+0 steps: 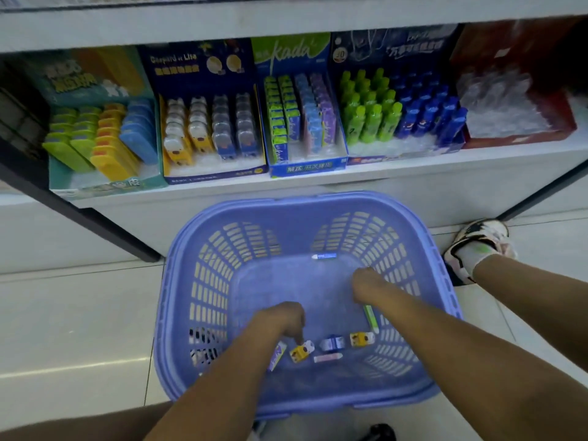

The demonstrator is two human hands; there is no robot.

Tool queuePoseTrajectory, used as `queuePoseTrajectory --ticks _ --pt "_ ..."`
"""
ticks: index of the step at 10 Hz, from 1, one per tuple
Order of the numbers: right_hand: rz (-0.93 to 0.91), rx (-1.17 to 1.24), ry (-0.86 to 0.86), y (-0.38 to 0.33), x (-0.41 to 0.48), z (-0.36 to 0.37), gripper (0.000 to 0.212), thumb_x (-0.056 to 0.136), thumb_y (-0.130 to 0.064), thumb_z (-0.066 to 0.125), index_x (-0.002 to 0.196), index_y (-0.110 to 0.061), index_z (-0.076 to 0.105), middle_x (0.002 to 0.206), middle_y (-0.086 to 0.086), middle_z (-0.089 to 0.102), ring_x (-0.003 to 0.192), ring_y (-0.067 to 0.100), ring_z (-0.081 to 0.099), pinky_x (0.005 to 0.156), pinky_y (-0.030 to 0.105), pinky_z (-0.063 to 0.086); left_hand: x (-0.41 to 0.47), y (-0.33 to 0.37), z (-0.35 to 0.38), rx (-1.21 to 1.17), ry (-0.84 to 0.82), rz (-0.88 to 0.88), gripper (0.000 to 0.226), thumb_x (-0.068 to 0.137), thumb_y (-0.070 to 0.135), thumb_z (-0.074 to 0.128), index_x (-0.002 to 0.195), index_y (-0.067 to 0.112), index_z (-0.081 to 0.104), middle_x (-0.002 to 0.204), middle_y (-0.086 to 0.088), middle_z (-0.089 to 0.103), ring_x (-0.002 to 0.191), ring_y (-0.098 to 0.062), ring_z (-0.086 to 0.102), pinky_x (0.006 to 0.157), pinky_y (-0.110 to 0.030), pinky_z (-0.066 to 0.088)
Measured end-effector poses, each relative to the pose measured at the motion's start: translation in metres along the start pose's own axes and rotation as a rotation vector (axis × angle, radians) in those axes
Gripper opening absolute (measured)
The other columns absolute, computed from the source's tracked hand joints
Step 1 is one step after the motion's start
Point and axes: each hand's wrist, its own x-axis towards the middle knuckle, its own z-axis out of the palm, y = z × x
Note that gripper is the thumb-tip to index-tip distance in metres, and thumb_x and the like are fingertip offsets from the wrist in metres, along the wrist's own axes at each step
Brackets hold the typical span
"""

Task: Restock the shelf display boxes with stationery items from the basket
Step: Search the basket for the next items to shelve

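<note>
Both hands are down inside the lilac plastic basket [305, 399] on the tiled floor. The left hand [280, 319], at 7 o'clock on the basket floor, has its fingers turned downward, and one fingertip meets a yellow animal-shaped piece [300, 351]. Whether it pinches the piece cannot be told. Just beside that piece, at 9 o'clock of it, lies a purple-and-white packet [276, 356], and at 3 o'clock a pink stick [327, 358]. Above the stick sit a blue-and-white piece [332, 342] and a second yellow piece [361, 339].

The right hand [366, 284], at 2 o'clock, is curled with its back to the camera, so its grasp cannot be told. A green pen [370, 318] lies just below its wrist. A blue pen [324, 256] rests at 12 o'clock, against the far wall.

A sneaker [477, 246] stands at 2 o'clock of the basket. Farther off, the shelf holds display boxes: teal [95, 87] at 10 o'clock, dark blue [191, 68], a green-headed "kada" box [291, 50] at 12 o'clock, a box of green and blue tubes [397, 43] and a red box [515, 140].
</note>
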Motion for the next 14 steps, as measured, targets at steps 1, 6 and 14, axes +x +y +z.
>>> queuePoseTrajectory --ticks 1,6,14 --pt "0.005 0.038 0.051 0.008 0.014 0.018 0.037 0.097 -0.006 0.033 0.129 0.004 0.047 0.136 0.024 0.046 0.126 0.037 0.044 0.103 0.038 0.036 0.005 -0.015 0.003 0.027 0.01 -0.097 0.044 0.077 0.021 0.076 0.112 -0.003 0.064 0.118 -0.019 0.064 0.111 -0.031 0.06 0.092 -0.036 0.046" --pt "-0.209 0.571 -0.107 -0.003 -0.025 -0.071 0.019 0.081 0.007 0.055 0.096 -0.004 0.061 0.084 0.019 0.06 0.074 0.026 0.059 0.064 0.034 0.052 0.039 0.047 0.023 0.167 0.068 0.223 0.043 0.081 0.023 0.071 0.115 0.002 0.056 0.12 -0.018 0.057 0.111 -0.033 0.054 0.086 -0.039 0.044" --pt "-0.703 1.459 0.094 -0.028 -0.132 -0.148 0.029 0.099 -0.021 0.042 0.113 -0.022 0.067 0.072 0.0 0.044 0.046 0.007 0.033 0.043 0.016 0.025 -0.122 0.007 -0.118 -1.2 0.494 0.314 0.018 0.093 0.022 0.057 0.077 0.017 0.055 0.061 0.001 0.053 0.047 -0.006 0.045 0.046 -0.016 0.042"
